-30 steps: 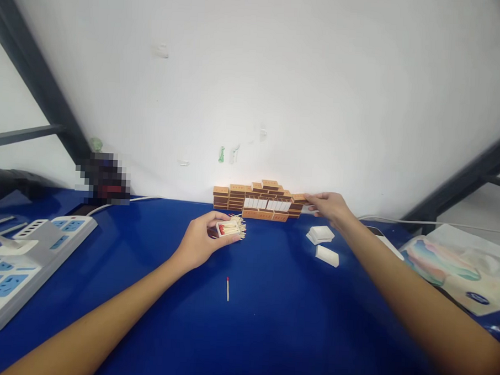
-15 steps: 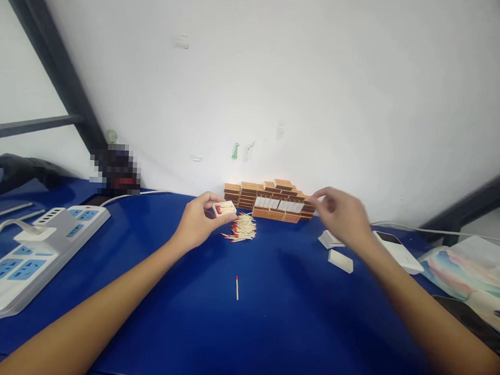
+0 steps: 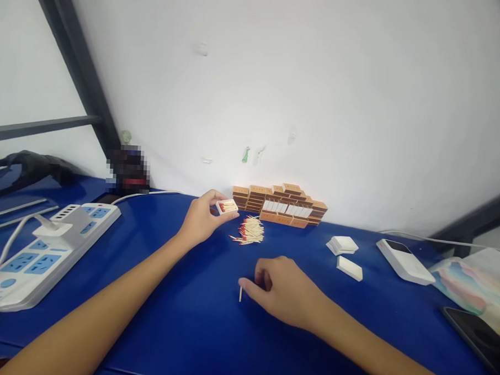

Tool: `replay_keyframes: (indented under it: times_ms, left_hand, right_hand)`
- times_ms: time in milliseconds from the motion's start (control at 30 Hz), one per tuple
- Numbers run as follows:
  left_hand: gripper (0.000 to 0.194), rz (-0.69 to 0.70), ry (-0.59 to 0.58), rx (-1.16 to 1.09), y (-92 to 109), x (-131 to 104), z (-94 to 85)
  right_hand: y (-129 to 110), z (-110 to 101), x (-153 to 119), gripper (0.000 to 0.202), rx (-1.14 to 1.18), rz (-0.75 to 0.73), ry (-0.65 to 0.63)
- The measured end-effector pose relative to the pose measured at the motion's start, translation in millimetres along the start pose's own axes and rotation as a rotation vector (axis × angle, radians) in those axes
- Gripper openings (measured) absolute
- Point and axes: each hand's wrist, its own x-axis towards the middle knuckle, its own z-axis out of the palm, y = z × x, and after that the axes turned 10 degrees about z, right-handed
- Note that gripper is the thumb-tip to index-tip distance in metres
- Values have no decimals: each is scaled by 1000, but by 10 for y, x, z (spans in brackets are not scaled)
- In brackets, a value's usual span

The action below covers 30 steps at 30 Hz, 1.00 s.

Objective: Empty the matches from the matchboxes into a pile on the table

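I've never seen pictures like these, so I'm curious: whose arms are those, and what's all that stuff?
There's no robot here, just a person's bare hands, seen by a camera worn on their head. The left hand holds a small white tray with matches inside. The right hand is at a single match; I can't tell whether it grips it. The blue table also holds a match pile, stacked matchboxes, small white boxes and a power strip.
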Motion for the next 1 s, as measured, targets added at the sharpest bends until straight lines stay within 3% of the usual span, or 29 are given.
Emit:
replay_keyframes:
  times_ms: [67,167,333,433,533,600,700,767,867,1000]
  left_hand:
    - [42,17,-11,9,-3,-5,10]
    - [43,24,-27,17,-13,-13,11]
    - [43,39,-4,17,-1,-14,-12]
    - [41,52,-10,-12,15,-10,-11]
    - [40,79,-67,-64,26,-12,5]
    - [40,93,-101,-81,25,-18,19]
    - [40,85,-112,-91,3,-35,44]
    - [42,59,-114,-108,-13,-52,73]
    - [41,33,-153,-133,-4,-90,147]
    - [39,150,-178,-103,92,-151,294]
  right_hand:
    - [-124,46,-53,46,-104,62,-11]
    - [-273,101,-88,27,-213,38,-80]
    - [-288,1,-67,18,-306,-7,-193]
    - [-198,-176,103,20,-332,3,-109]
    - [-89,-382,453,21,-373,-13,92]
    - [-21,-499,721,18,-373,-56,141]
    - [80,-601,1022,14,-262,-155,-10]
    - [154,-618,1106,14,-155,-209,-24]
    - [264,-590,1061,27,149,-232,35]
    - [343,-525,845,48,555,-110,-213]
